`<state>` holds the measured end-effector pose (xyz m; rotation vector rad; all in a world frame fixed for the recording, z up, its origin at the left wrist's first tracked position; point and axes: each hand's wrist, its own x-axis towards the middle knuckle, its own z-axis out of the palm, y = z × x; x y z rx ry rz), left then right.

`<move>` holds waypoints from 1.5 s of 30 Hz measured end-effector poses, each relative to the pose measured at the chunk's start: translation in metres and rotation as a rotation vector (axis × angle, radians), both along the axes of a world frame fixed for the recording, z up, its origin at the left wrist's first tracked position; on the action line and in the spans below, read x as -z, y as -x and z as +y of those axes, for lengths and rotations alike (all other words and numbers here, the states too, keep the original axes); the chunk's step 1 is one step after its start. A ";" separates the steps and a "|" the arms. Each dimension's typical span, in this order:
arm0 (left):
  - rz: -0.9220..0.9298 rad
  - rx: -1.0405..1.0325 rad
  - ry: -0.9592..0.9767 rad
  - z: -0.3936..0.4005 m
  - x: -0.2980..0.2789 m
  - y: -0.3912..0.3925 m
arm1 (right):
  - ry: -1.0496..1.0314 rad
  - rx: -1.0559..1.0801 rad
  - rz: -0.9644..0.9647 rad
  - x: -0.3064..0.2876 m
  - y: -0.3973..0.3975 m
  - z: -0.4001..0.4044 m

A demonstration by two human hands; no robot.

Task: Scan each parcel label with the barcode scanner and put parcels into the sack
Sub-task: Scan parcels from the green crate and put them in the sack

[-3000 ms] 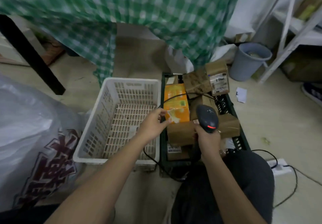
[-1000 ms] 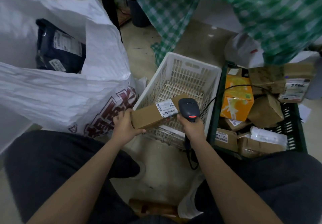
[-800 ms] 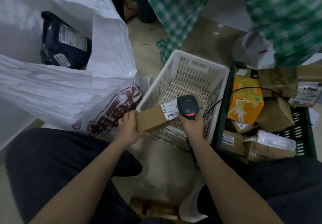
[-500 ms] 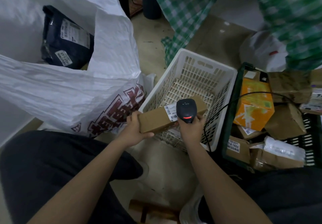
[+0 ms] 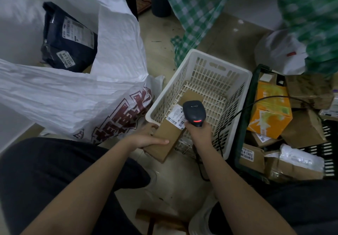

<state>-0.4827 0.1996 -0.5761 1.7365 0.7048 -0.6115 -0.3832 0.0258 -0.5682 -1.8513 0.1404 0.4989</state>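
Left hand (image 5: 146,139) fingers clamped on cardboard parcel (image 5: 168,136) | right hand (image 5: 198,131) fingers clamped on barcode scanner (image 5: 194,112), over label (image 5: 175,114)

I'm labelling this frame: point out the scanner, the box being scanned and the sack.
scanner (image 5: 194,111), head view, top of its head
box (image 5: 165,139), head view, bare cardboard top
sack (image 5: 73,95), head view, white front wall
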 end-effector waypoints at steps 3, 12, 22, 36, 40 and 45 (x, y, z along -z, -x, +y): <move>-0.032 -0.054 0.075 -0.007 0.001 0.005 | 0.002 -0.056 0.003 -0.012 -0.003 -0.006; -0.310 -0.120 -0.054 0.008 -0.027 0.006 | 0.458 -0.479 -0.293 -0.080 -0.017 -0.066; -0.389 -0.112 -0.078 0.005 -0.043 0.016 | 0.670 -0.744 -0.424 -0.125 -0.002 -0.071; -0.451 -0.105 -0.109 -0.001 -0.065 0.030 | 0.661 -0.726 -0.432 -0.136 0.001 -0.075; -0.497 -0.141 -0.098 -0.004 -0.080 0.036 | 0.494 -0.628 -0.446 -0.134 0.002 -0.074; -0.595 -0.271 -0.113 0.002 -0.113 0.047 | 0.220 -0.436 -0.496 -0.144 0.004 -0.045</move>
